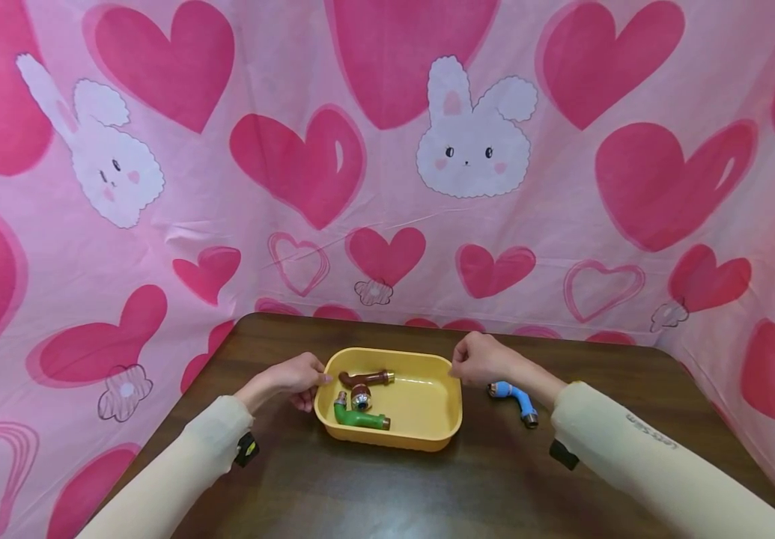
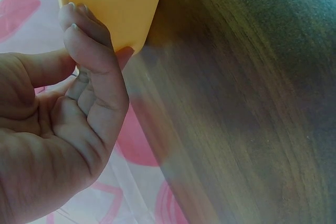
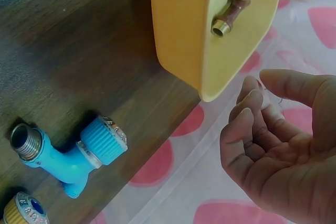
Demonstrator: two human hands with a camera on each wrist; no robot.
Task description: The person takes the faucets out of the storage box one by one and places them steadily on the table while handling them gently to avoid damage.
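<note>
A yellow plastic basin (image 1: 427, 442) stands on the table. At its left end my left hand (image 1: 299, 378) pinches the rim, thumb over the edge and fingers outside. My right hand (image 1: 484, 359) is by the basin's right end; in the right wrist view its fingers are loosely bent, apart from the wall and holding nothing. Inside the basin, toward the left, lie a green tap (image 1: 363, 419), a brown tap (image 1: 363, 378) and a round metallic-faced knob (image 1: 361, 398). A blue tap (image 3: 68, 163) with a ribbed handle and threaded end lies beneath my right forearm.
A gold ribbed knob (image 3: 23, 211) with a metallic face shows beside the blue tap, partly cut off by the frame. The dark wooden table (image 1: 360, 501) ends at a pink curtain (image 1: 387, 202) printed with hearts and rabbits, which hangs behind and on both sides.
</note>
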